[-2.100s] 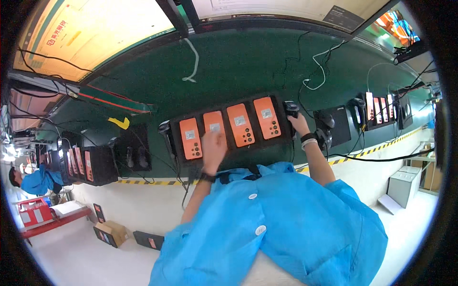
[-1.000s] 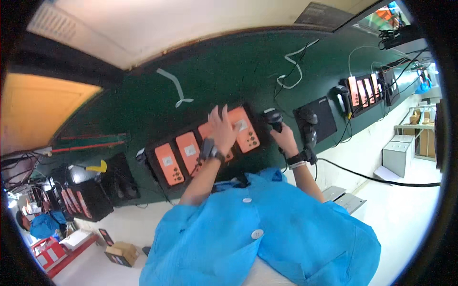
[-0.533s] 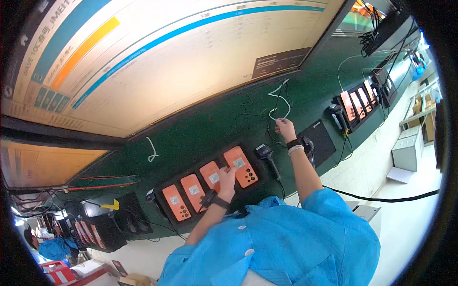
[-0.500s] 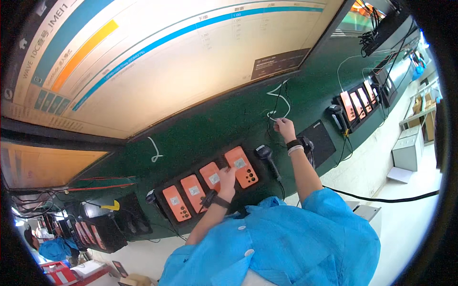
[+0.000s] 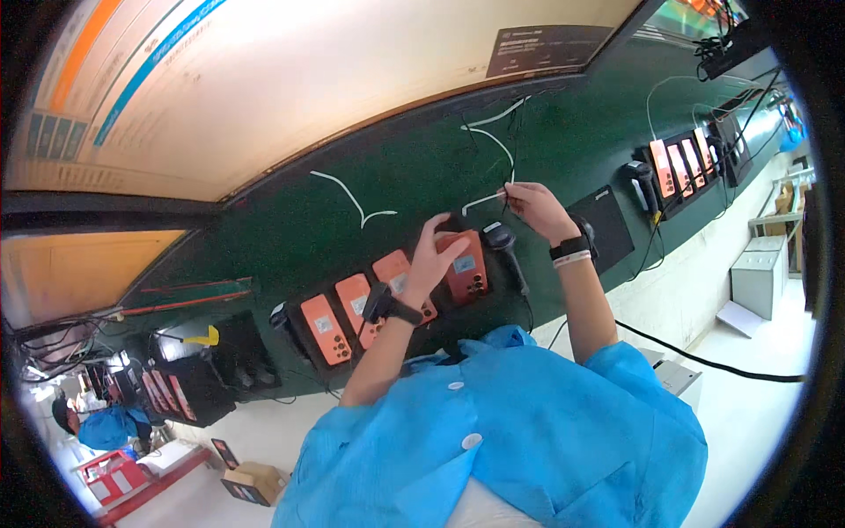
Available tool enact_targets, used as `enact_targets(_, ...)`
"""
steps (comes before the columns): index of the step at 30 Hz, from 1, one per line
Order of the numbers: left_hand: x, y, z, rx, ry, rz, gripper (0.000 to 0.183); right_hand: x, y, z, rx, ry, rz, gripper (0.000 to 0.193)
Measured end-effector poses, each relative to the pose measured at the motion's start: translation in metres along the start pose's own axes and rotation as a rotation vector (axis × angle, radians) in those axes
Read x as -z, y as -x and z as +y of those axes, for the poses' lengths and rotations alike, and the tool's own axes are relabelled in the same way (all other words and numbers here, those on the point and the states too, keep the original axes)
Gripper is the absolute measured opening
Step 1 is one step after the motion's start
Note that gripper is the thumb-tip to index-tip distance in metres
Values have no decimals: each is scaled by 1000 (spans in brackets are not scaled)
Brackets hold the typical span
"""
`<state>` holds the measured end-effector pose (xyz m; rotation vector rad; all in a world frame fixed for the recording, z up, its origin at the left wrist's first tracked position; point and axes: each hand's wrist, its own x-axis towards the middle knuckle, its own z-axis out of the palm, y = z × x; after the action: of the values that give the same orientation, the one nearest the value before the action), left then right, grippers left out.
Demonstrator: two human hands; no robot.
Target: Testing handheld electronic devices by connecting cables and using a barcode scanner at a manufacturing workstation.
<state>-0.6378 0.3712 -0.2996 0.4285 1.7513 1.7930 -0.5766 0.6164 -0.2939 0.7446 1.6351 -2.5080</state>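
Head view: right grip pinches cable, left grip spread over phone, scanner between.

red case and cardboard box at lower left, pale grey cabinet at right

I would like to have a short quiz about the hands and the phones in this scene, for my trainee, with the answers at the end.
1. How many orange phones are in the row nearest the hands?
2. What does the right hand hold? (a) a scanner (b) a white cable (c) a phone
3. Complete: the left hand is at the phone on the row's ____ end.

Key: 1. Four. 2. b. 3. Right.
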Motion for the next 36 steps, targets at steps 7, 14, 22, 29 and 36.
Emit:
enact_targets(7,-6,-1,0,-39,-290,18,30,-32,23,-2,194,253,321,25)
enact_targets(14,-6,29,7,-70,-271,73,28,-97,85,13,565,939,177,25)
enact_targets(22,-4,56,-1,-90,-416,-19,26,-100,72,12,405,595,-105,18)
enact_targets(29,-4,68,7,-161,-396,-63,27,-110,86,19,358,550,-47,18)
enact_targets(36,-5,74,6,-118,-362,-63,26,-123,98,27,453,628,3,18)
